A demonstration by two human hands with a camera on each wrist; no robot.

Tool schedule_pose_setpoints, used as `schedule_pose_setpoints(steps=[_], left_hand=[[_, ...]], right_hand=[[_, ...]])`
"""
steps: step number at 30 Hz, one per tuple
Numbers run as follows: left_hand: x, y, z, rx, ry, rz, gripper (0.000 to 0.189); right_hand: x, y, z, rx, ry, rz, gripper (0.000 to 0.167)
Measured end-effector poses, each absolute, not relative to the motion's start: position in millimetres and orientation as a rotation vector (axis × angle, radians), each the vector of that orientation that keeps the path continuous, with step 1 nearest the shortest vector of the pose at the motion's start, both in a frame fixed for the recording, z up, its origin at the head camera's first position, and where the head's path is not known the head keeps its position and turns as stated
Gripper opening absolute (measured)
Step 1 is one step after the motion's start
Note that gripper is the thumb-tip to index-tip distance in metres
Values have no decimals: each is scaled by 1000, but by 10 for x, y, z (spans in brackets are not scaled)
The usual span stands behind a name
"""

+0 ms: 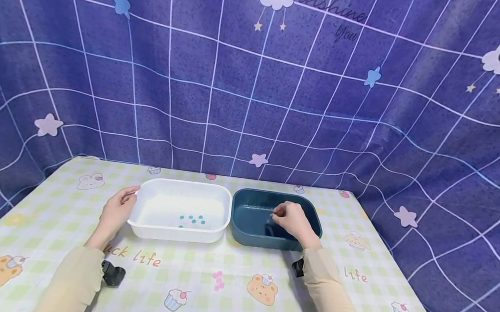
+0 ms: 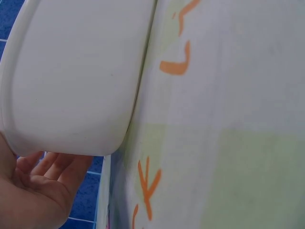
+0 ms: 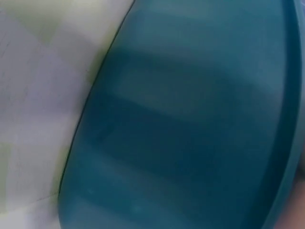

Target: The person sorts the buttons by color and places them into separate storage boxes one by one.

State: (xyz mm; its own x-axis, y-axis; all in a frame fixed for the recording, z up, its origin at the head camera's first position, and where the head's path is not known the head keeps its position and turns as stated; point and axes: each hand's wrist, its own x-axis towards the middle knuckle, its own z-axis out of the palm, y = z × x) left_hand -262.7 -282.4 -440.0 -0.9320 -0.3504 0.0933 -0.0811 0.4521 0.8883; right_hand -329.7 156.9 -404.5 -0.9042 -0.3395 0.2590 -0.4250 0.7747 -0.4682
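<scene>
In the head view, my left hand (image 1: 118,207) holds the left end of a white tub (image 1: 171,235). Its fingers lie behind the tub's end wall in the left wrist view. Several small teal discs (image 1: 193,221) are scattered on the tub's floor. Over a dark teal tub (image 1: 247,238) to the right hovers my right hand (image 1: 291,220), thumb and fingers drawn together at the tips. I cannot tell whether a small thing sits between those fingertips. The right wrist view is blurred and mostly filled by the dark tub's wall (image 3: 181,109).
A checked tablecloth (image 1: 91,231) with printed cupcakes and bears covers the table. Small pink shapes (image 1: 218,280) show near its front. Both tubs stand side by side, long sides forward. A blue gridded curtain (image 1: 219,99) hangs behind the table.
</scene>
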Motion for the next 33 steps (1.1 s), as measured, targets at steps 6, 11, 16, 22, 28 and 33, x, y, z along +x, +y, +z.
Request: schedule_pose_setpoints(steps=[6,11,16,22,28,33], left_hand=[[-2618,-2813,-4396,371,-2438,-1475,46],[-2605,-2802,-4377,377,-2438,-1488,46],[-2605,-2792,-4378,381,-2441,-1487,46],[-2616,-2809,-4404,367,-2442,-1476,46],[-2630,-2824,-4408,357,-2447,-1476,47],[-2630,-2828,-4401,354,-2450,-1477,47]], right_hand=[[-3255,1595,-4024,623,-2843,766,9],[-3247,1608,-4023,643,-2812,785,8],[-3231,1612,-4027,649,-2768,807,7],[-3163,1580,-3996,673,-2725,863,8],[-3082,1509,-3950,754,-2687,895,9],[-3017,1437,-3908,874,-2624,911,9]])
